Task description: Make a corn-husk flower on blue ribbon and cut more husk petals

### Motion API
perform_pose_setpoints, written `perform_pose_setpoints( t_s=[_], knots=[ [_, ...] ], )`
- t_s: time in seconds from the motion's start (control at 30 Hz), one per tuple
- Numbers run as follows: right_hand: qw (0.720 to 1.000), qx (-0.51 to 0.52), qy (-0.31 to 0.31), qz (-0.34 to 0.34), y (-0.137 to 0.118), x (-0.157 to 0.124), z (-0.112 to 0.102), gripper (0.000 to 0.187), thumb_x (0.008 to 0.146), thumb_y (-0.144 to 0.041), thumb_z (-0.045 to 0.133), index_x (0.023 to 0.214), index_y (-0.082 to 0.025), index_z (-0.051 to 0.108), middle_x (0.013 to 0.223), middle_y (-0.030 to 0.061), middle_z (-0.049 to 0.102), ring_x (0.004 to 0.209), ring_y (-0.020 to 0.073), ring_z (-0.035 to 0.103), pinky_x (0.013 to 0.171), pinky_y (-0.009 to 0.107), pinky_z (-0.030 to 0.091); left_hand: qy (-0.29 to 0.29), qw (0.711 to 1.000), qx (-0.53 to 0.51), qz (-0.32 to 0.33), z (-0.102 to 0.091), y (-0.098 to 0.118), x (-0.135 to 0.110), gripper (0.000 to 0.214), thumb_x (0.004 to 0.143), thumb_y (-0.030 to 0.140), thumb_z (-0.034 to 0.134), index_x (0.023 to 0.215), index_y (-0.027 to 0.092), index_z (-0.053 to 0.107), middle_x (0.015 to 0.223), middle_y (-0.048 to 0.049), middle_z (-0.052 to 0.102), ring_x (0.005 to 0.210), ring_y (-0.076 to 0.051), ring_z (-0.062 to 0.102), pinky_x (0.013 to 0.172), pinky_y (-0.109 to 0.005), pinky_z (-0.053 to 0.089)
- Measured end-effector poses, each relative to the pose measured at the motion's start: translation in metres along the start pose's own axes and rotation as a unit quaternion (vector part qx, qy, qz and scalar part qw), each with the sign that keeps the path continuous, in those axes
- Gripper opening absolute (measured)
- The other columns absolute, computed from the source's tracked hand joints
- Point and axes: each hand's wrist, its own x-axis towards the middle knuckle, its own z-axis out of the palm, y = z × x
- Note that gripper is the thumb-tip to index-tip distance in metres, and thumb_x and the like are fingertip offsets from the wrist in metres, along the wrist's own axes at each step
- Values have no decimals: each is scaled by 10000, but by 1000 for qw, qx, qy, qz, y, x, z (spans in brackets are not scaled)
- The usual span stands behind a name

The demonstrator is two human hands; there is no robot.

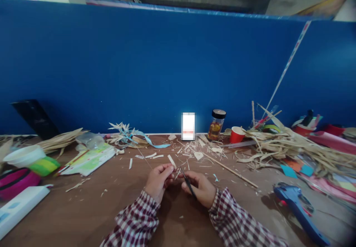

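Note:
My left hand [158, 180] is closed in a pinch on a small pale straw strip [171, 161] that sticks up from its fingertips. My right hand [200, 187] is closed round a thin dark tool [188, 183], which looks like small scissors or a blade, its tip pointing at the strip. Both hands rest low over the brown table [111, 210], close together, in checked sleeves. Small straw offcuts [191, 150] lie scattered just beyond them.
A blue glue gun [297, 206] lies at the right. A long thin stick [230, 171], a red paper cup [236, 134], a glass jar [216, 124] and a straw pile [292, 147] sit further back. Left are a white bowl [23, 154], green roll [44, 166] and papers [89, 160]. A blue wall [167, 73] stands behind.

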Motion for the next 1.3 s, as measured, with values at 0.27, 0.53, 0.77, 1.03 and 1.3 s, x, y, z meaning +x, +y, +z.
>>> perform_pose_setpoints(
  t_s=[0.27, 0.53, 0.77, 1.03, 1.3],
  knots=[
    [999, -27, -30, 21, 2, -2, -2, 375, 747, -407, 571, 1041, -176, 595, 581, -33, 456, 502, 79, 368, 470, 195, 303, 1, 1000, -27, 7, -1, -2, 1, 156, 637, 195, 701, 749, 120, 622, 641, -7, 630, 456, -32, 500, 398, -116, 412],
    [999, -22, -33, 31, 1, -2, -1, 378, 740, -405, 580, 1046, -183, 600, 544, -40, 455, 482, 80, 375, 461, 190, 309, -16, 999, -29, 5, 0, -5, 0, 170, 630, 202, 708, 747, 117, 618, 628, -4, 625, 449, -34, 498, 393, -117, 412],
    [998, -16, -39, 37, -1, -3, -2, 383, 753, -404, 569, 1064, -182, 591, 559, -34, 479, 487, 82, 401, 474, 195, 329, -19, 999, -35, 1, 1, -3, -1, 172, 618, 208, 715, 728, 119, 617, 630, -4, 634, 449, -31, 497, 397, -115, 410],
    [998, -24, -48, 32, -3, -3, -3, 411, 749, -447, 558, 1062, -183, 595, 561, -30, 487, 493, 89, 419, 485, 202, 351, -23, 999, -29, 3, 2, -3, -2, 207, 588, 223, 729, 731, 115, 627, 622, -2, 629, 449, -30, 489, 399, -120, 399],
    [998, -6, -55, 29, -2, -3, -4, 410, 751, -438, 559, 1067, -179, 589, 566, -31, 472, 503, 90, 412, 496, 210, 346, -16, 999, -32, -5, 4, 0, -4, 151, 612, 177, 703, 726, 110, 630, 617, -8, 630, 443, -29, 484, 394, -117, 396]
  ],
)
